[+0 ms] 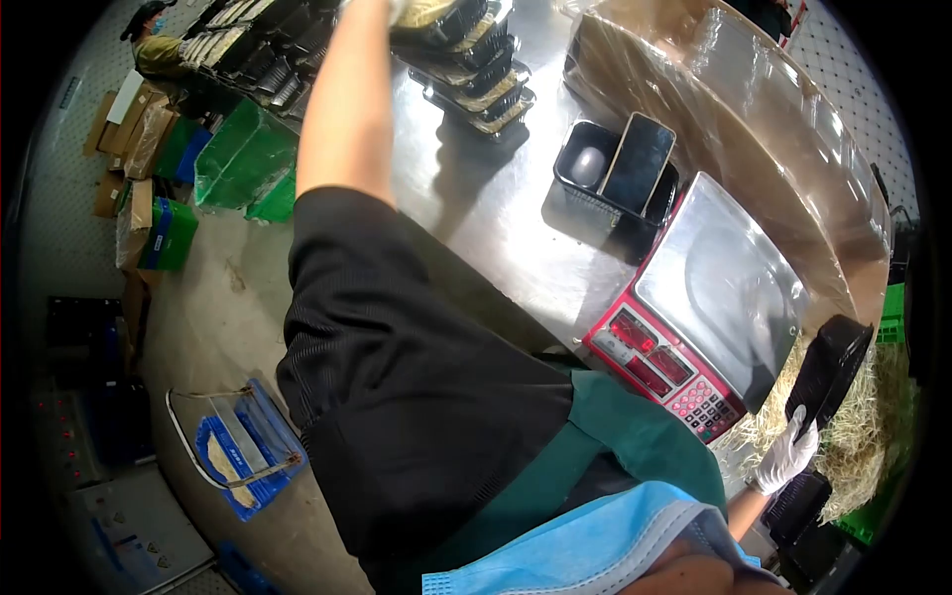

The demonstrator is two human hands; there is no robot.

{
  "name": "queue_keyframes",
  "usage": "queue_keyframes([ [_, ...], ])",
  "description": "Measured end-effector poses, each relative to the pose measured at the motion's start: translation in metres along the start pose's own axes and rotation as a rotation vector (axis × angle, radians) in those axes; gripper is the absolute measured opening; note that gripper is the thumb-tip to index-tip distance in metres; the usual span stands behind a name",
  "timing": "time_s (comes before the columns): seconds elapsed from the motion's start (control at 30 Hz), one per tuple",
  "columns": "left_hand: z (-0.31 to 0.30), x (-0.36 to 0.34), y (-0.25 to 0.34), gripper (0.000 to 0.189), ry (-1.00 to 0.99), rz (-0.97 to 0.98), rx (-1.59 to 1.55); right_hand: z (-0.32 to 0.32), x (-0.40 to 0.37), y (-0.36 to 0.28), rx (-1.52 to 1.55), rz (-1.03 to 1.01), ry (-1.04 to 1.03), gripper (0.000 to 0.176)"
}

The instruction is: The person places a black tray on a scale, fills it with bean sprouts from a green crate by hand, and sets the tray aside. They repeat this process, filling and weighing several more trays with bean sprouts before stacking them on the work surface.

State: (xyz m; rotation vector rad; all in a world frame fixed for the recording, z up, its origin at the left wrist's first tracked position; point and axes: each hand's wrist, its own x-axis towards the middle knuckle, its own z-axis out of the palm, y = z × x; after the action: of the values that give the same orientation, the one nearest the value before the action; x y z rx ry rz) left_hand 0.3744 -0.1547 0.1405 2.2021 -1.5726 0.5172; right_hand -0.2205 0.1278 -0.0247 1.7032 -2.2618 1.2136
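My right hand [790, 456], in a white glove, grips the edge of a black plastic tray [831, 367], which is tilted up beside the scale. Pale shredded strands [861, 446] lie in a heap behind and around that tray. At the top edge my bare left forearm [347, 109] reaches toward a stack of filled black trays [481, 74]. Only a sliver of the gloved left hand [399, 8] shows there, its fingers cut off by the frame. A red weighing scale [664, 372] with a bare metal pan [729, 288] stands between my body and the lined box.
A phone [640, 164] and a grey rounded object [588, 167] rest in a black basket [570, 188]. A plastic-lined cardboard box [734, 119] borders the metal table [466, 208]. Another person [159, 50] is near more trays, far left. Green crates [243, 159] and a blue dustpan-like item [248, 451] are on the floor.
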Motion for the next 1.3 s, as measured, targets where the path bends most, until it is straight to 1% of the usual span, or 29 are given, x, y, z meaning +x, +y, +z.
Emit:
queue_keyframes([
  [0.03,-0.003,0.008,0.007,0.060,-0.146,0.078,0.233,0.007,0.003,-0.009,0.007,-0.041,0.032,0.013],
  [0.1,-0.003,0.016,0.017,0.068,-0.267,0.202,0.123,0.018,0.006,-0.005,0.016,-0.045,0.016,0.014],
  [0.13,0.000,0.022,0.027,0.072,-0.280,-0.017,-0.042,0.023,0.004,-0.004,-0.007,-0.080,-0.005,0.015],
  [0.23,0.021,0.025,0.039,0.085,-0.244,0.212,0.138,0.036,0.003,0.000,-0.065,-0.232,0.011,0.018],
  [0.27,0.026,0.023,0.039,0.083,-0.184,-0.096,-0.105,0.035,0.006,0.002,-0.026,-0.216,-0.046,0.017],
  [0.3,0.022,0.017,0.036,0.082,-0.181,0.023,-0.018,0.036,0.008,-0.006,0.019,-0.192,-0.087,0.019],
  [0.37,-0.012,0.002,0.051,0.081,-0.399,0.158,0.121,0.032,0.020,-0.040,0.026,-0.239,-0.262,0.031],
  [0.4,-0.014,-0.005,0.056,0.072,-0.304,0.146,0.174,0.027,0.033,-0.072,0.006,-0.371,-0.428,0.037],
  [0.43,0.041,0.039,0.024,0.065,-0.240,0.075,-0.078,0.027,0.036,-0.095,0.062,-0.408,-0.458,0.040],
  [0.47,0.043,0.041,0.018,0.055,-0.281,0.237,-0.060,0.029,0.033,-0.103,-0.062,-0.373,-0.488,0.036],
  [0.5,0.059,0.053,0.011,0.088,-0.289,0.161,-0.199,0.037,0.031,-0.082,-0.130,-0.379,-0.576,0.029],
  [0.53,0.022,0.026,0.037,0.079,-0.359,0.158,-0.030,0.035,0.031,-0.088,-0.302,-0.448,-0.634,0.033],
  [0.57,0.052,0.049,0.011,0.079,-0.139,0.088,-0.244,0.033,0.028,-0.077,-0.245,-0.596,-0.504,0.043],
  [0.6,0.076,0.083,-0.021,0.083,-0.133,0.294,-0.250,0.025,0.030,-0.086,-0.094,-0.571,-0.422,0.055],
  [0.63,0.060,0.084,-0.023,0.081,0.083,0.403,0.187,0.019,0.033,-0.080,0.014,-0.612,-0.354,0.065],
  [0.67,0.034,0.080,-0.003,0.079,0.052,0.175,0.205,0.003,0.034,-0.074,-0.025,-0.549,-0.352,0.070],
  [0.73,0.008,0.024,0.028,0.078,0.332,0.478,-0.116,-0.026,0.046,-0.038,-0.134,-0.438,-0.288,0.075],
  [0.83,-0.011,-0.115,0.127,0.048,-0.044,0.607,-0.824,-0.044,0.081,0.030,-0.076,-0.058,-0.349,0.087],
  [0.87,0.003,-0.145,0.144,0.047,-0.285,0.624,-0.984,-0.036,0.091,0.047,-0.098,0.074,-0.418,0.087],
  [0.9,-0.007,-0.198,0.183,0.049,-0.371,0.572,-1.075,-0.024,0.103,0.066,-0.124,0.202,-0.486,0.090],
  [0.93,0.013,-0.220,0.194,0.059,-0.456,0.609,-1.069,0.002,0.108,0.103,-0.065,0.177,-0.558,0.101],
  [1.0,0.040,-0.261,0.227,0.079,-0.805,0.308,-1.461,0.030,0.089,0.119,-0.095,0.203,-0.783,0.110],
  [1.03,0.050,-0.272,0.240,0.080,-0.860,0.132,-1.573,0.031,0.075,0.110,-0.211,0.048,-0.877,0.112],
  [1.1,0.044,-0.290,0.268,0.071,-0.977,0.197,-1.758,0.017,0.020,0.087,-0.409,-0.172,-0.629,0.109],
  [1.17,0.028,-0.317,0.297,0.081,-0.810,-0.089,-1.873,0.015,0.000,0.098,-0.351,-0.236,-0.412,0.088],
  [1.2,0.035,-0.328,0.309,0.085,-0.738,-0.217,-1.961,0.026,0.005,0.119,-0.249,-0.175,-0.413,0.076],
  [1.23,0.044,-0.337,0.317,0.082,-0.667,-0.207,-1.954,0.035,0.014,0.140,-0.147,-0.109,-0.418,0.065],
  [1.27,0.027,-0.348,0.331,0.081,-0.590,-0.299,-1.849,0.030,0.027,0.155,-0.133,-0.117,-0.431,0.065],
  [1.3,0.011,-0.356,0.347,0.080,-0.509,-0.381,-1.750,0.016,0.049,0.165,0.246,-0.030,-0.609,0.050],
])
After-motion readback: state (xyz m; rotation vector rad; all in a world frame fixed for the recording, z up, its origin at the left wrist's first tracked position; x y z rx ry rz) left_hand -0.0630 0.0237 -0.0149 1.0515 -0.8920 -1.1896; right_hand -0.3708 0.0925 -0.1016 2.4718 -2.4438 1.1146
